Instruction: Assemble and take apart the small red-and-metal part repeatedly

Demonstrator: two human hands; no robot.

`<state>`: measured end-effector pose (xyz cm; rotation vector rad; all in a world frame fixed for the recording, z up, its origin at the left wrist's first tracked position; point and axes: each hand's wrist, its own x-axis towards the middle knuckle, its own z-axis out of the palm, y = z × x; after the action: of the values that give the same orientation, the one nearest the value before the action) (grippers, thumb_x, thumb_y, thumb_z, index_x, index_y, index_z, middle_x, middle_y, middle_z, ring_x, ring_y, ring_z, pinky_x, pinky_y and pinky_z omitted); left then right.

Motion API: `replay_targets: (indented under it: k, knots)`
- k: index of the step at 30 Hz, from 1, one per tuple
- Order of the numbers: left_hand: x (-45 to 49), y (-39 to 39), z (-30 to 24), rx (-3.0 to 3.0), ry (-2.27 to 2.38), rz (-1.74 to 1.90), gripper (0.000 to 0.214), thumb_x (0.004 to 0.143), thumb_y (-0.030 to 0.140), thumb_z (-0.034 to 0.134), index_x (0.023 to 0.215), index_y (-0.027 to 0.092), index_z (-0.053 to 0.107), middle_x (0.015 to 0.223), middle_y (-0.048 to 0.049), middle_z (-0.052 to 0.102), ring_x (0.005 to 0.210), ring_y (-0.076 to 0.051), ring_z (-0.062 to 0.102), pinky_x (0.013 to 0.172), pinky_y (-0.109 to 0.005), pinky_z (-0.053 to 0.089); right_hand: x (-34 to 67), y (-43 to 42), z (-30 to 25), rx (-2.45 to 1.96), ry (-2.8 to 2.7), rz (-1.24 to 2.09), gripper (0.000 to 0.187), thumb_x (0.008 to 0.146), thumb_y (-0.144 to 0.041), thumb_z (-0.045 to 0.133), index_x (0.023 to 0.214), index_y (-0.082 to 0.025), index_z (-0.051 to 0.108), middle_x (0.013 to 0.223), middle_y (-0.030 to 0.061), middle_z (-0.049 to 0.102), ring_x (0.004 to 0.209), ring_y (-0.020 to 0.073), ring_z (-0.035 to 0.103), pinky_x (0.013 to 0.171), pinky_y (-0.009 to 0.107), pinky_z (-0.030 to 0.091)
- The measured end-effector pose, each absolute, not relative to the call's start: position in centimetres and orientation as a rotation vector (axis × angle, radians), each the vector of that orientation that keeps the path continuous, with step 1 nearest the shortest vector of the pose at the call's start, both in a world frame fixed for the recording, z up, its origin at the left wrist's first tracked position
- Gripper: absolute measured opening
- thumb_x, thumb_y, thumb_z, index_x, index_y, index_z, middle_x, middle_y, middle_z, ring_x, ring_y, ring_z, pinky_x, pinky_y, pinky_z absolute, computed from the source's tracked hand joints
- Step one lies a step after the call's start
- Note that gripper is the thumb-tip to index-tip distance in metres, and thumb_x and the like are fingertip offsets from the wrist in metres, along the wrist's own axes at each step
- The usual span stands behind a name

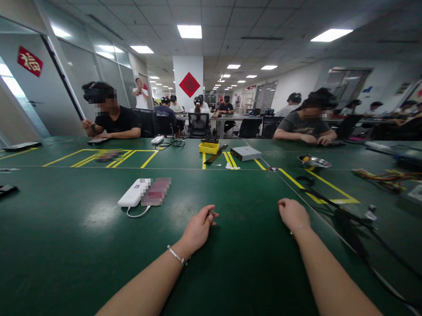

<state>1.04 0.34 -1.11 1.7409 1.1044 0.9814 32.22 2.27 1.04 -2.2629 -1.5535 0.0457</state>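
Both my forearms lie on a dark green table (77, 252). My left hand (199, 229) rests on the table with fingers curled and thumb pinched to fingertips around something tiny I cannot make out; a thin bracelet is on that wrist. My right hand (293, 214) rests knuckles-up with its fingers curled under and hidden. A white power bank (134, 193) with a short cable lies to the left, just beyond my left hand.
Black cables (347, 221) trail along the right side over yellow floor-tape lines (319, 182). Farther off are a yellow parts bin (209, 147), a grey box (245, 152) and a metal part (314, 160). Other people sit at the far edge, left (110, 117) and right (307, 123).
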Motion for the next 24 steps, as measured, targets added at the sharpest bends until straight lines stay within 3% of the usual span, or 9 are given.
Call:
replay_targets:
  k: [7, 12, 17, 24]
  knots:
    - [1.2, -0.1, -0.5, 1.806, 1.084, 0.98, 0.029, 0.079, 0.027, 0.04, 0.106, 0.018, 0.045, 0.087, -0.003, 0.061, 0.076, -0.012, 0.056, 0.07, -0.025, 0.043, 21.2, 1.3, 1.2, -1.358, -1.243, 1.054, 0.017, 0.059, -0.026, 0.062, 0.071, -0.015, 0.06, 0.063, 0.0017, 0.058, 0.058, 0.0111, 0.052, 0.058, 0.025, 0.041]
    - [1.2, -0.6, 0.1, 1.985, 1.188, 0.908, 0.02, 0.074, 0.029, 0.047, 0.091, 0.02, 0.053, 0.072, 0.0016, 0.059, 0.066, -0.012, 0.054, 0.06, -0.023, 0.04, 17.6, -0.2, 1.0, -1.083, -1.11, 1.532, 0.019, 0.057, -0.024, 0.067, 0.071, -0.012, 0.064, 0.068, 0.0032, 0.061, 0.061, 0.0092, 0.052, 0.064, 0.025, 0.042]
    - [1.2, -0.6, 0.1, 1.952, 1.148, 0.915, 0.018, 0.07, 0.023, 0.052, 0.088, 0.02, 0.053, 0.071, 0.0031, 0.058, 0.064, -0.011, 0.054, 0.059, -0.021, 0.04, 18.3, -0.4, 1.2, -0.983, -1.013, 1.709, 0.022, 0.054, -0.013, 0.069, 0.076, -0.013, 0.064, 0.078, 0.0045, 0.063, 0.066, 0.0085, 0.055, 0.069, 0.024, 0.042]
    - [1.1, -0.4, -0.2, 1.966, 1.13, 0.916, 0.014, 0.073, 0.025, 0.049, 0.086, 0.02, 0.053, 0.074, 0.0017, 0.059, 0.068, -0.012, 0.054, 0.063, -0.022, 0.04, 18.3, -0.2, 0.7, -0.892, -1.044, 1.822, 0.019, 0.063, -0.022, 0.066, 0.079, -0.014, 0.06, 0.07, 0.0021, 0.062, 0.053, 0.0053, 0.051, 0.053, 0.019, 0.039]
